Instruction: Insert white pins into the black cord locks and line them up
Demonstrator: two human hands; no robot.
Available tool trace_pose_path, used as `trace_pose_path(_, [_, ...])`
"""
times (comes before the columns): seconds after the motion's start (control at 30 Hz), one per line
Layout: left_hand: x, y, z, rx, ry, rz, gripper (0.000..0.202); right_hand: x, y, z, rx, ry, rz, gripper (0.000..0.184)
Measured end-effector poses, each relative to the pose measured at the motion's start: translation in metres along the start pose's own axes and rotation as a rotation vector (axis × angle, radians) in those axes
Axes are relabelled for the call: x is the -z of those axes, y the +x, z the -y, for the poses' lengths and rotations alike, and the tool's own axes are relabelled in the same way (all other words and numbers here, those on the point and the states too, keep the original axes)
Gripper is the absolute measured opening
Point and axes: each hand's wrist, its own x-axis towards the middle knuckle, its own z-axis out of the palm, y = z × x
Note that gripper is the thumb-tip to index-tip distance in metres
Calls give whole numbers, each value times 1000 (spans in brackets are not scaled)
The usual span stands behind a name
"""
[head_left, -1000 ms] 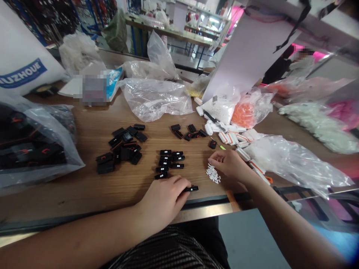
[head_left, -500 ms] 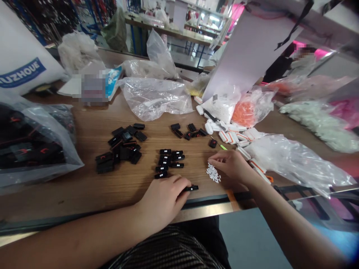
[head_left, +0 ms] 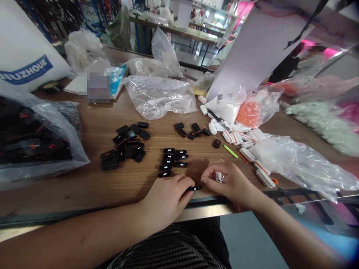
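My left hand rests on the wooden table near its front edge, fingers pinched on a small black connector housing. My right hand is curled right beside it, fingertips pinched close to the housing's right end; what they hold is too small to make out. A little heap of tiny white pieces shows at that hand. Just behind my left hand lies a neat cluster of black housings with white inserts. Further left sits a loose pile of black parts.
A big clear bag of black parts fills the left. Clear plastic bags lie behind, a bag of orange parts and white-and-orange pieces to the right, more black parts mid-table, and a green stick.
My right hand has moved left from the heap of white pieces to the housing held by my left hand. The left hand has stayed put.
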Motion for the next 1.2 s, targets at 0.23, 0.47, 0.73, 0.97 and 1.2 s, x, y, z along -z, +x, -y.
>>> trace_pose_path(0.23, [0, -1, -1, 12, 21, 4, 8, -20, -11, 10, 175, -57, -33, 9])
trace_pose_path(0.47, [1, 1, -2, 20, 25, 10, 9, -21, -13, 9, 205, -101, -47, 10])
trace_pose_path(0.73, [0, 0, -1, 12, 15, 15, 9, -21, -13, 10, 194, -143, -10, 11])
trace_pose_path(0.97, [0, 0, -1, 12, 19, 12, 9, -13, -16, 20, 233, -211, 25, 15])
trace_pose_path(1.2, [1, 0, -2, 21, 27, 17, 9, -17, -24, 25, 352, -394, -25, 15])
